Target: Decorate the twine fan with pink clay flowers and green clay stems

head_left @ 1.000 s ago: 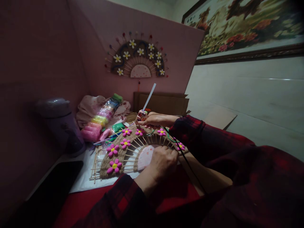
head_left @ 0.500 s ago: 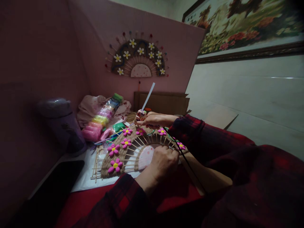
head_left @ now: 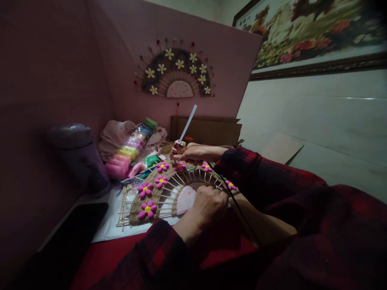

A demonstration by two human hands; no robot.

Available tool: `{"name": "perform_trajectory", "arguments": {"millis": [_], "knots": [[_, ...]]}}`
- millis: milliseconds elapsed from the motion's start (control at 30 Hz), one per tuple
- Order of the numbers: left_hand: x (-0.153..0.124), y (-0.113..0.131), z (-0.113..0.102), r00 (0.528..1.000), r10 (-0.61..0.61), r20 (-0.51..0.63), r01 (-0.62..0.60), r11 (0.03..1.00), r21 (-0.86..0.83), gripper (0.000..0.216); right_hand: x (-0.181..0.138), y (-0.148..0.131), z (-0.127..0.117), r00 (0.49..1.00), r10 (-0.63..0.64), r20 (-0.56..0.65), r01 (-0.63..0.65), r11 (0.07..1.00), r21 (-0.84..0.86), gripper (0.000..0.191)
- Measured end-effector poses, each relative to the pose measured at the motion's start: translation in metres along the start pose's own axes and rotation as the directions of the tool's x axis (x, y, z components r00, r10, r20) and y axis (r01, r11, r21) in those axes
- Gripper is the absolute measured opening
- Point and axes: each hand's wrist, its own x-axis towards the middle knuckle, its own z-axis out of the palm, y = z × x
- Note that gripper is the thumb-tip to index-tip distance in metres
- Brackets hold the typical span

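A fan-shaped weaving (head_left: 137, 203) of brown twine on thin wooden sticks lies before me, with pink clay flowers (head_left: 147, 209) that have yellow centres. Its half-round inner panel (head_left: 185, 200) is pale with small spots. My left hand (head_left: 210, 203) is closed over the lower right part of the fan, fingers curled and their tips hidden. In my right hand (head_left: 202, 152) is a patterned glue gun (head_left: 179, 150), held above the fan's upper edge. A whitish glue stick (head_left: 188, 123) slants up from its back, and its nozzle is hidden. A black cord (head_left: 238, 203) hangs below my right sleeve.
Packets of coloured clay (head_left: 128, 151) and pink cloth (head_left: 113, 139) lie behind the fan at left. A large lidded bottle (head_left: 80, 161) and a dark flat object (head_left: 81, 221) stand nearer. Cardboard (head_left: 208, 131) leans behind. A finished fan (head_left: 179, 72) with white flowers hangs on the pink board.
Hardly anything differs; both hands keep their places and grips. The whole view has shifted very slightly.
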Motion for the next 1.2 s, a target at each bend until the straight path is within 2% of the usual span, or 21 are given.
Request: {"name": "perform_trajectory", "arguments": {"millis": [700,967,1200], "knots": [[0.002,0.000,-0.004,1.000,-0.003,0.013,0.003,1.000,-0.013,0.014,-0.010,-0.010,0.007,0.996,0.070,-0.052,-0.070,0.998,0.003,0.050],[0.001,-0.003,-0.003,1.000,0.030,0.000,-0.030,0.999,0.010,0.016,-0.021,-0.020,0.010,0.995,0.094,-0.020,-0.093,0.994,0.056,0.050],[0.000,-0.004,-0.001,0.999,0.038,-0.012,-0.038,0.999,0.018,0.017,-0.020,-0.017,0.010,0.997,0.079,-0.021,-0.079,0.997,0.006,0.051]]}}
